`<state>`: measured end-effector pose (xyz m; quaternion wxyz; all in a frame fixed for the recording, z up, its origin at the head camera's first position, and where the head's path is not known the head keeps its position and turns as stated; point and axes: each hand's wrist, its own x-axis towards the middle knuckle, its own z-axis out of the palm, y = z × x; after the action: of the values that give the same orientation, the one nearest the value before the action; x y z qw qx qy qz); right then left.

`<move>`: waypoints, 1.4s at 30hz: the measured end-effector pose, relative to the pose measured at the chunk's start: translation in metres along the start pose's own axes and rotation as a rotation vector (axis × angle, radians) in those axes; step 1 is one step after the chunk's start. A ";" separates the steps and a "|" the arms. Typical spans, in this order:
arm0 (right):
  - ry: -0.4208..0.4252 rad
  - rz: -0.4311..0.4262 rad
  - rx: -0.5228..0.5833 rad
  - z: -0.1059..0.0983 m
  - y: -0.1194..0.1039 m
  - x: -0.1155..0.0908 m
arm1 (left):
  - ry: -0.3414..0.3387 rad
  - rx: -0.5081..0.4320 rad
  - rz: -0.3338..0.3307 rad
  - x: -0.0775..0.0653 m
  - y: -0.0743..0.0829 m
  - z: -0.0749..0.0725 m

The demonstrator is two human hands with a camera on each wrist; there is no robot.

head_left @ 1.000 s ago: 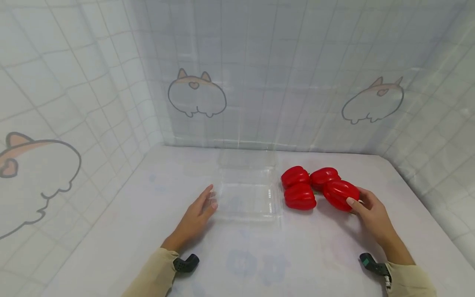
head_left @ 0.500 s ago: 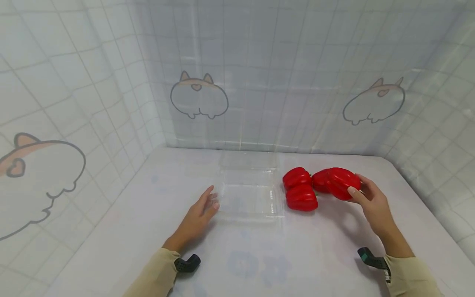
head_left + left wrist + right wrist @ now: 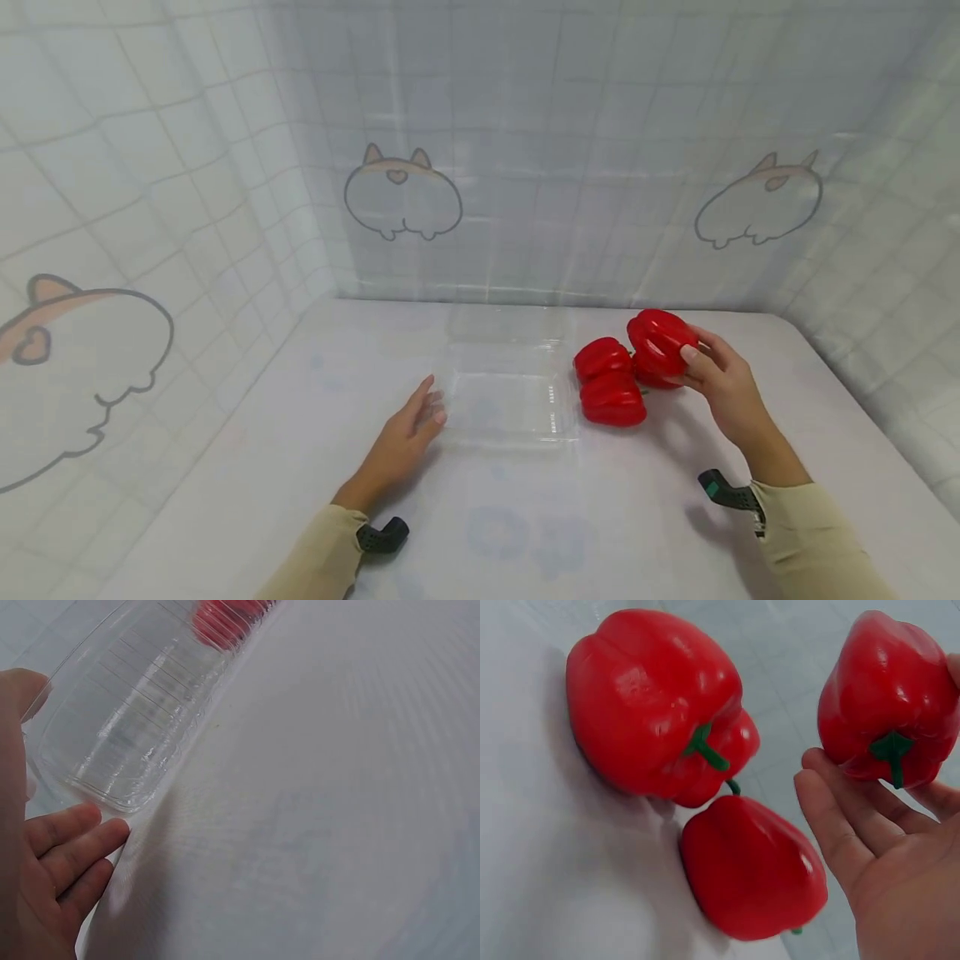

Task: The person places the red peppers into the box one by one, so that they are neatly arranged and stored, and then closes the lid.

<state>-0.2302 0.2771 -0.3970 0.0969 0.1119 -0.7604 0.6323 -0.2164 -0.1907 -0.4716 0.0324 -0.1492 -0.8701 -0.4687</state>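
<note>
Red pepper (image 3: 658,332): it was held up at the right end of the group, well to the right of the tray (image 3: 491,404); in the right wrist view it hung apart from its neighbours, green stem turned to the camera.
Right grip (image 3: 726,382): it pinched that pepper between thumb and fingers, from the right side.
Left grip (image 3: 396,444): it was loosely spread, thumb away from the fingers, at the near left of the tray; its fingertips came right up to the plastic, but contact could not be told.
Tray: clear plastic with ribbed sides, it lay flat in the middle of the surface (image 3: 480,508), a further clear panel (image 3: 508,323) reaching back from it.
Near pepper (image 3: 613,400): it lay on the surface just right of the tray.
Far pepper (image 3: 602,360): it lay right behind the near one.
Third pepper (image 3: 754,870): it lay to the right of those two, partly covered by the held one in the head view.
Sleeves (image 3: 813,537): both were beige, each with a dark device (image 3: 729,492) at the wrist.
Wall (image 3: 517,108): white checked sheeting with cartoon drawings (image 3: 402,198) stood behind.
</note>
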 end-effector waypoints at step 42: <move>-0.240 0.234 -0.084 0.079 -0.023 0.047 | -0.006 0.014 0.006 -0.003 0.000 -0.001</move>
<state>-0.2691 0.1931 -0.3761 -0.0641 0.0933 -0.8003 0.5888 -0.2140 -0.1926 -0.4715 0.0322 -0.1531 -0.8729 -0.4621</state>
